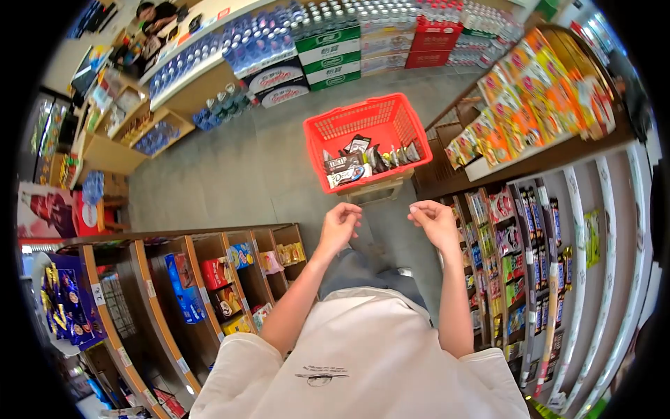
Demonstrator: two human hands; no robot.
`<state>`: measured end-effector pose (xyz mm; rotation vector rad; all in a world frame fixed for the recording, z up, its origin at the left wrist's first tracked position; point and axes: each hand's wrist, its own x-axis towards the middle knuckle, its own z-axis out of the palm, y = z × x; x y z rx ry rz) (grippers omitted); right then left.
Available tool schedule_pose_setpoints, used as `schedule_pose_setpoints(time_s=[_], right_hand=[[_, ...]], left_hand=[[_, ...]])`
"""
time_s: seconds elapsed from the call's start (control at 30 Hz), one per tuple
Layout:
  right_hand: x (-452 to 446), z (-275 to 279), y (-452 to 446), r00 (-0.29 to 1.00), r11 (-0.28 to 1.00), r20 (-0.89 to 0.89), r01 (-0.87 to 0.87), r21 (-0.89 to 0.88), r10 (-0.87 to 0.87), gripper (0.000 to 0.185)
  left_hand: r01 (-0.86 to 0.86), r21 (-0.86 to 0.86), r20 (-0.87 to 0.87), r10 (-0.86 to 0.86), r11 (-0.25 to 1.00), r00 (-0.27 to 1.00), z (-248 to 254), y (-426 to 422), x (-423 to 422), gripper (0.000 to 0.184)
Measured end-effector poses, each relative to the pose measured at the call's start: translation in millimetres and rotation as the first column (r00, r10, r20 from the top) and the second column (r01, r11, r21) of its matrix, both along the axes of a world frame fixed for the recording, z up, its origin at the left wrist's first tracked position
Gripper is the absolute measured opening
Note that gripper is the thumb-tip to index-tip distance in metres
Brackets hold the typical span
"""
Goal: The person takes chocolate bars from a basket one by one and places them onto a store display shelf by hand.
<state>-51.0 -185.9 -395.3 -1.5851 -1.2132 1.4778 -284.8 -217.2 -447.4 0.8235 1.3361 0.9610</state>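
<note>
Basket (359,119), red with a mesh wall, stands upright on a low stool (380,188) ahead of the wearer, in the middle of the head view. Contents lie toward the near side of the basket: a brown packet (342,162), a white packet (349,176) in front of it, and a row of small dark packets (380,159) to the right.

Left hand (340,227): positioned on the near side of the basket, apart from it; fingers loosely curled, narrow gap to the thumb. Right hand (436,222): level with the left hand, also apart from the basket; fingers bent inward, narrow gap to the thumb. Both hands are raised in front of the white shirt (342,363).

Left side: a brown shelf (148,283) carries a blue packet (183,288), a red box (216,274) and other packaged goods. Right side: a shelf with pale rails (606,181) carries rows of bars and sweets; beyond it, yellow and orange bags (523,98) stand on a rack. Far side: bottles (258,38) line a counter (202,84), beside stacked green and white cartons (335,59); another person (157,14) is behind the counter
</note>
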Motion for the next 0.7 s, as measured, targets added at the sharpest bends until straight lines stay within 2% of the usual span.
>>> schedule_pose_setpoints(time_s=[0.23, 0.37, 0.43, 0.53, 0.6, 0.67, 0.7], right_hand=[[-48, -16, 42, 0.985, 0.995, 0.136, -0.100, -0.019, 0.102, 0.017], [-61, -40, 69, 0.978, 0.991, 0.168, -0.115, -0.070, 0.125, 0.018], [-63, -67, 88, 0.973, 0.985, 0.180, -0.128, -0.112, 0.147, 0.020], [-77, -104, 122, 0.898, 0.974, 0.381, -0.220, -0.044, 0.220, 0.029], [-90, -122, 144, 0.867, 0.965, 0.432, -0.261, -0.030, 0.248, 0.031], [-104, -145, 169, 0.877, 0.947, 0.365, -0.316, -0.049, 0.312, 0.033], [-111, -153, 177, 0.883, 0.930, 0.294, -0.359, -0.080, 0.366, 0.034]], left_hand=[[-0.138, -0.067, -0.057, 0.134, 0.988, 0.989, -24, 24, -71, 0.016], [-0.144, -0.124, -0.064, 0.136, 0.982, 0.989, -43, 32, -83, 0.017], [-0.121, -0.205, -0.142, 0.092, 0.971, 0.986, -56, 39, -82, 0.016], [-0.084, -0.284, -0.252, 0.011, 0.955, 0.968, -88, 38, -83, 0.016], [-0.144, -0.266, -0.299, 0.060, 0.953, 0.952, -96, 29, -77, 0.020], [-0.079, -0.322, -0.322, -0.031, 0.943, 0.946, -104, 36, -79, 0.022], [-0.046, -0.380, -0.301, -0.077, 0.924, 0.950, -85, 47, -78, 0.022]])
